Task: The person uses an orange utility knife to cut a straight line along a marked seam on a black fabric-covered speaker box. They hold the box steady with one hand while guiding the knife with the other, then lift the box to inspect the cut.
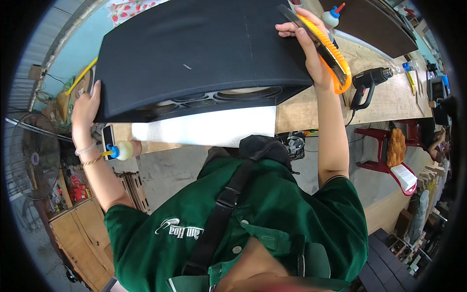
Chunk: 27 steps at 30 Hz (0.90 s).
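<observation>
A long black speaker cabinet, covered in dark textured material, spans the bench before me, its near face showing round openings. My left hand grips its left end, the fingers partly hidden behind the edge. At the right end, my right hand holds an orange utility knife between thumb and fingers, its blade end pointing up and left over the cabinet. Some of the right fingers rest near the cabinet's top. A white cloth-like sheet lies beneath the cabinet's near side. A small light scrap sits on the black covering.
Right of the cabinet, a black heat gun lies on the wooden bench. Glue bottles with blue caps stand at the back and by my left wrist, near a phone. A red stool and a fan flank the bench.
</observation>
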Motion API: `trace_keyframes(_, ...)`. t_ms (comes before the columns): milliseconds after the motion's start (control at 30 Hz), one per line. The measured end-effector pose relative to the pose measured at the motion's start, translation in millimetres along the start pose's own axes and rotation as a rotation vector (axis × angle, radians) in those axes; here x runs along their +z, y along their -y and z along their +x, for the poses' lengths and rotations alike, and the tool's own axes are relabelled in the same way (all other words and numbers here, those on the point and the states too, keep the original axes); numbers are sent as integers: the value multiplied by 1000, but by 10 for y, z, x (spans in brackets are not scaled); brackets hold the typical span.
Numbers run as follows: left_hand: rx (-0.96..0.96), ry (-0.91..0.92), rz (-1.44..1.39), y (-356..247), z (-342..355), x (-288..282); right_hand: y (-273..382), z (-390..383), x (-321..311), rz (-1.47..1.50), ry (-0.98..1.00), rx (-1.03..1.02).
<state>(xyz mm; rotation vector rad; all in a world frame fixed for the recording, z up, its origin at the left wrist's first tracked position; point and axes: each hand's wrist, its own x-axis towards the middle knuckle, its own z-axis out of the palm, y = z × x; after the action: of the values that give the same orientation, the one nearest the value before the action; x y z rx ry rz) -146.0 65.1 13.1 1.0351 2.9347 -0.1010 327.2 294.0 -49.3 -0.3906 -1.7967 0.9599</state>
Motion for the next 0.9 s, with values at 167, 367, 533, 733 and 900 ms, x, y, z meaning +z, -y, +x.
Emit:
trace_keyframes(167, 217, -217, 184, -598, -483, -345, 107, -16, 20, 26, -63, 163)
trace_keyframes(367, 1472, -211, 13, -1856, -666, -392, 409, -122, 203, 32, -168, -19)
trace_keyframes(533, 1719, -107, -16, -2404, -606, -182, 589, -167, 261, -324, -254, -26)
trace_keyframes(733, 1816, -220, -88, -2452, -405, 127, 793, -103, 519, -204, -322, 261)
trace_keyframes(900, 1814, -283, -92, -2380, -401, 167, 807, -121, 637, -191, -299, 208)
